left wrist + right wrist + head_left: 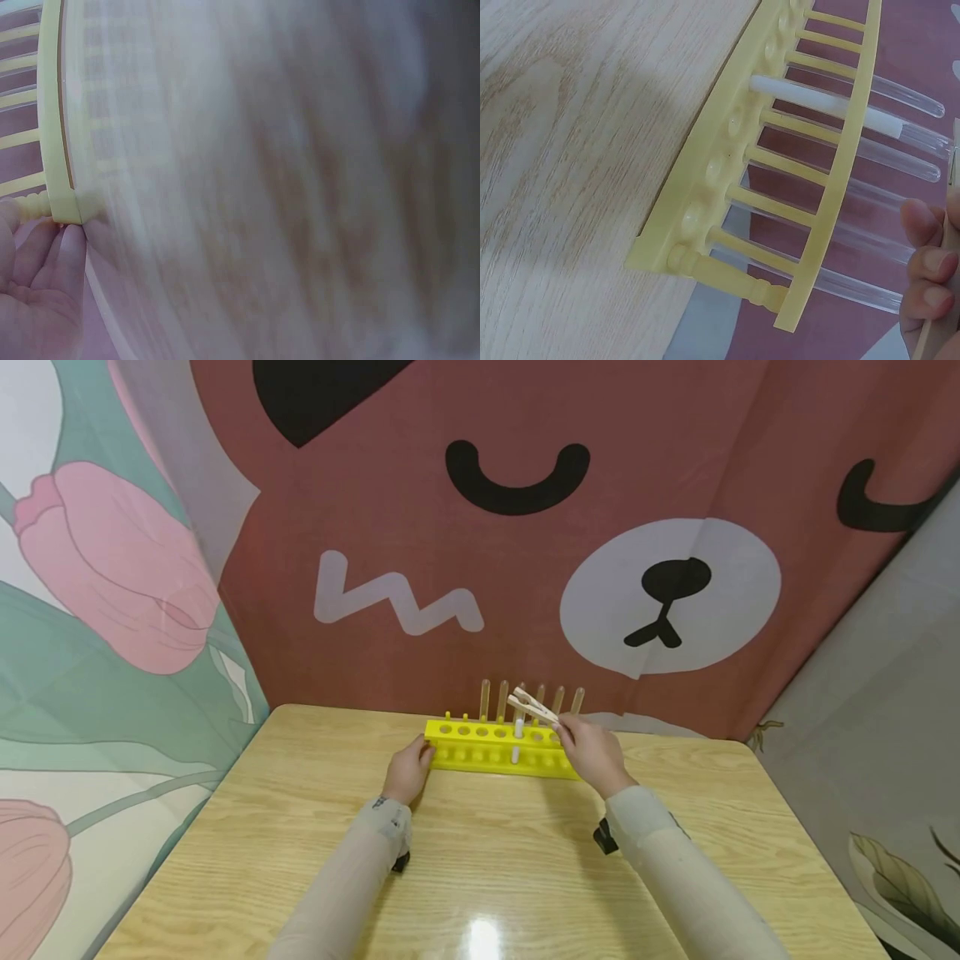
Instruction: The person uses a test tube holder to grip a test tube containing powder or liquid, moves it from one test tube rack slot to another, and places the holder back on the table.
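Note:
A yellow test tube rack (468,767) stands on the table. My left hand (408,770) grips its left end, fingertips against the end of the base (66,206) in the left wrist view. My right hand (595,755) holds a wooden test tube clamp (534,705) above the right half of the rack, its jaws pointing left. Just below the clamp, a test tube with white contents (832,105) stands upright in a hole of the rack. The right wrist view shows the clamp by the tube's mouth; whether they touch I cannot tell.
Several clear test tubes (485,698) stand upside down on pegs along the rack's back. The wood-grain table (480,860) reaches back to a curtain (390,668) printed with a bear. Printed cloths hang at both sides.

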`<action>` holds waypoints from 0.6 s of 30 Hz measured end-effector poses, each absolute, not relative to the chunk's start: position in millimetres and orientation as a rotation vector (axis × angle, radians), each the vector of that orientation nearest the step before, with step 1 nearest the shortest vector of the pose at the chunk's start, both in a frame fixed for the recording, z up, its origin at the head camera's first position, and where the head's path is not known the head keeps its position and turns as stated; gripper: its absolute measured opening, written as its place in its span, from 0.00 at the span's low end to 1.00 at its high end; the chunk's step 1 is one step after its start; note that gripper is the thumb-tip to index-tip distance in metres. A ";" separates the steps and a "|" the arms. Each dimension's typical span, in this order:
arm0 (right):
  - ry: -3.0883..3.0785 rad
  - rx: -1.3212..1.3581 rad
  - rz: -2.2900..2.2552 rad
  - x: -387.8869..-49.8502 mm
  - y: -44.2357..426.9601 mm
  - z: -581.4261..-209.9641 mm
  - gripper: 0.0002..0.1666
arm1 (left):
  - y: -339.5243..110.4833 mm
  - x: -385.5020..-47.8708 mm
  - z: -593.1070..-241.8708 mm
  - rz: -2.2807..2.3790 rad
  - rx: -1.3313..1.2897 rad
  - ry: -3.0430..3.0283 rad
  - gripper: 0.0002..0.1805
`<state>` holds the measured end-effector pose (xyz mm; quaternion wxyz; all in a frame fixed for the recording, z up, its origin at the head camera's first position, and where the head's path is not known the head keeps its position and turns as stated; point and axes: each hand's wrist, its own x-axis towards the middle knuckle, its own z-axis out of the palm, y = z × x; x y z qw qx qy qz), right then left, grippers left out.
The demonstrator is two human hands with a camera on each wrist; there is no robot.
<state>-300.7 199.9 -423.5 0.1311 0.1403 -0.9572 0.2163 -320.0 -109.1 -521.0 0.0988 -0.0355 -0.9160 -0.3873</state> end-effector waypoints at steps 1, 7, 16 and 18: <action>-2.782 0.410 0.624 -300.9 200.0 -423.9 0.13 | -109.1 -320.2 -520.7 -1.147 -0.105 -2.711 0.15; -2.795 0.425 0.630 -300.8 200.8 -426.9 0.15 | -109.4 -320.6 -520.0 -1.145 -0.105 -2.727 0.16; -2.784 0.441 0.656 -299.6 202.7 -430.1 0.10 | -108.7 -321.4 -519.0 -1.149 -0.092 -2.744 0.17; -2.788 0.438 0.657 -299.3 203.2 -430.7 0.10 | -108.4 -321.8 -519.2 -1.148 -0.086 -2.751 0.18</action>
